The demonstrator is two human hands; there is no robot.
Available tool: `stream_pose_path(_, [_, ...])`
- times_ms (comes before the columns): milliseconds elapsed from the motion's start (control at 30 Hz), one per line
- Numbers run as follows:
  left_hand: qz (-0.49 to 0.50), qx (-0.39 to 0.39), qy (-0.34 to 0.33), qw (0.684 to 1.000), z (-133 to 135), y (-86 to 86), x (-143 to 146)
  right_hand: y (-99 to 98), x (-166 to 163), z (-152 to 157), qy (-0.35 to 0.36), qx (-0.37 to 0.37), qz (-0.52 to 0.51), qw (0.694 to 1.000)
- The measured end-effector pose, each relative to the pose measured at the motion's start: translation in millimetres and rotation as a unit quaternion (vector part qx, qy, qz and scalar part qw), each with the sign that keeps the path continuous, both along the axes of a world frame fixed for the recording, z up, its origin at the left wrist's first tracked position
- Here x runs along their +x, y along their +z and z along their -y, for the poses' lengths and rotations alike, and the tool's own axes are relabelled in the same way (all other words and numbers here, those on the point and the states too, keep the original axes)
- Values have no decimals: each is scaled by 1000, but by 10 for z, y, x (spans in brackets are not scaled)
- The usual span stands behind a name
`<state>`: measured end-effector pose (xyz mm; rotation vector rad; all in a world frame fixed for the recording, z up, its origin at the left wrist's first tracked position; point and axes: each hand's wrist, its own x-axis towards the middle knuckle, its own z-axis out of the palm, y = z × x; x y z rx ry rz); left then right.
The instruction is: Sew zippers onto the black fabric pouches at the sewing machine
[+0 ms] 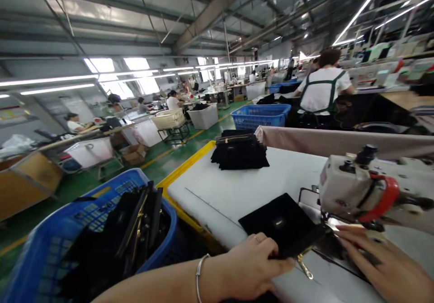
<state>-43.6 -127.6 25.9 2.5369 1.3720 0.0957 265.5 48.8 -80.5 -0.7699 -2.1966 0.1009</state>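
Note:
A black fabric pouch piece (pixel 280 221) with a small pale label lies on the white sewing table, its right end running under the head of the sewing machine (pixel 352 188). My left hand (pixel 252 264), with a ring and a bangle, has its fingers curled and closed on the near edge of the piece. Just right of my thumb hangs a gold zipper pull (pixel 305 267). Beside the needle area my right hand (pixel 386 260) lies with fingers stretched out, over the dark material there. The needle itself is hidden.
A stack of black zippered pieces (pixel 240 151) sits on the white tabletop (pixel 203 190), which has a yellow edge (pixel 188 163). To the left stands a blue basket (pixel 135 176) full of black pieces with gold zippers. Ahead are another blue basket (pixel 261 113) and a seated co-worker (pixel 323 88).

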Motion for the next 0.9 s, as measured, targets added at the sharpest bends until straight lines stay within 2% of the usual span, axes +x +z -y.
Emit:
stream_pose_path(33, [17,2,17,1000,-20,-3,37,52,-47,42,17,9,43,999])
stream_pose_path(67, [33,7,40,999,-62,-11,88,122,-105,99,0,6,63,998])
stream_pose_path(133, [44,28,94,994,-190,-41,217,274,-229,214,-23,-32,92,995])
stream_pose_path(200, [18,47,116,992,-340,-73,338,394,-323,296,-17,-66,105,992])
stream_pose_path(367, [-20,32,34,999,-514,-59,368,548,-366,498,-25,-79,123,989])
stream_pose_path(467, [-18,28,31,999,-456,-11,253,615,-326,612,-26,-84,124,988])
stream_pose_path(567, [-3,38,55,998,-446,15,225,682,-144,647,-53,-91,122,987])
stream_pose_path(700, [22,70,75,994,-697,-24,444,678,371,656,-161,-90,129,974])
stream_pose_path(800, [25,85,51,995,-976,-92,692,590,715,734,-218,-88,133,963])
stream_pose_path(900, [16,85,-1,996,-1136,-134,807,502,831,863,-227,-95,137,960])
